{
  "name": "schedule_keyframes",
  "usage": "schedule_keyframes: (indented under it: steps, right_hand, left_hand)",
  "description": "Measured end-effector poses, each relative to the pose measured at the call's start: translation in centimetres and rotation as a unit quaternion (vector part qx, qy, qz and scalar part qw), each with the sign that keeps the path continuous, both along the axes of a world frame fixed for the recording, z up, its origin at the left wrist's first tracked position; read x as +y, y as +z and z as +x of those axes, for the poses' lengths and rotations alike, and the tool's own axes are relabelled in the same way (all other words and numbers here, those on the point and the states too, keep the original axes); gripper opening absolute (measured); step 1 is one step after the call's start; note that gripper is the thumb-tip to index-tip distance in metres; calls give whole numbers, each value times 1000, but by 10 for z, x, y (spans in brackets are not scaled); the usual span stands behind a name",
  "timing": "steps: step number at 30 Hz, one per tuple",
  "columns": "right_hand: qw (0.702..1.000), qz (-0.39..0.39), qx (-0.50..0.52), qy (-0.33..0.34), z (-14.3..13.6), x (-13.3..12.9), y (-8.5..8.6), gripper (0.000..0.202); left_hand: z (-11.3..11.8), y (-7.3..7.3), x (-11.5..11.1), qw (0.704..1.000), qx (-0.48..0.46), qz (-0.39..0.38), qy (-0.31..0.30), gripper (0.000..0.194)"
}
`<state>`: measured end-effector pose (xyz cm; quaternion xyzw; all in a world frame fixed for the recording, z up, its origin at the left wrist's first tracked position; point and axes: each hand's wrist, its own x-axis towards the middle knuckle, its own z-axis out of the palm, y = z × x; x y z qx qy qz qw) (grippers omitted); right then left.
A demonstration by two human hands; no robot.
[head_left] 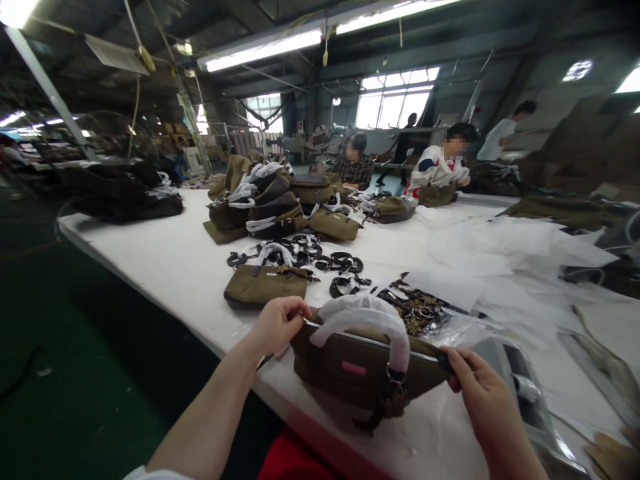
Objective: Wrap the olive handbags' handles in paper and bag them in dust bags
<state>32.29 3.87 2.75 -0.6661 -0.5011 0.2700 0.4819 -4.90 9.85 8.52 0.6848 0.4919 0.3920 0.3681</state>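
Note:
Between my hands an olive-green handbag (330, 373) stands at the near edge of the white table. White wrapping covers its handles (367, 310), and a dark charm (393, 403) hangs from a ring at one handle's end. A pink label sits on its front. My left hand (283, 323) pinches the bag's top left corner. My right hand (477, 380) grips the top right corner at the dark end of the zip. Just beyond lies a second olive handbag (267, 283) with wrapped handles. Coiled black straps (345, 263) are spread behind it.
A heap of olive bags (275, 200) rises mid-table, with black bags (125, 193) at the far left. White paper sheets (500, 247) and patterned charms (415, 307) lie to the right. People sit and stand across the table, one person (440, 167) handling a bag.

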Motion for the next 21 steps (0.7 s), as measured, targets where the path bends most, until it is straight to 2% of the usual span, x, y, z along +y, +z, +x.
schedule_keyframes:
  steps: [2, 5, 8, 11, 14, 15, 17, 19, 21]
  right_hand:
    - [1000, 4, -8, -11, 6, 0, -5, 51]
    - [1000, -6, -29, -3, 12, 2, -12, 51]
    - [998, -35, -51, 27, 13, 5, -13, 52]
    - [995, -17, -98, 2, 11, 3, -5, 49]
    - [971, 99, -198, -85, 0, -6, 12, 43]
    - [962, 139, -218, -86, -7, -11, 18, 39]
    - [957, 184, -223, -22, -24, -20, 30, 31]
    - [956, 188, -215, 74, -44, -26, 39, 31]
    - [952, 184, -209, 124, -64, -28, 46, 39]
  left_hand:
    - [-13, -2, 3, 998, -52, -20, 23, 10]
    - [-25, -15, 10, 988, -125, -77, 55, 15]
    - [-25, -30, 15, 983, -135, -77, 97, 25]
    - [-20, -35, 13, 985, -92, 13, 148, 31]
    - [-9, -26, 2, 971, -41, 142, 188, 21]
    - [-3, -21, -4, 969, -28, 173, 173, 17]
    - [10, -9, -16, 970, -9, 217, 107, 14]
    - [26, 2, -26, 967, 10, 252, 40, 19]
    - [41, 10, -34, 956, 25, 293, 13, 29]
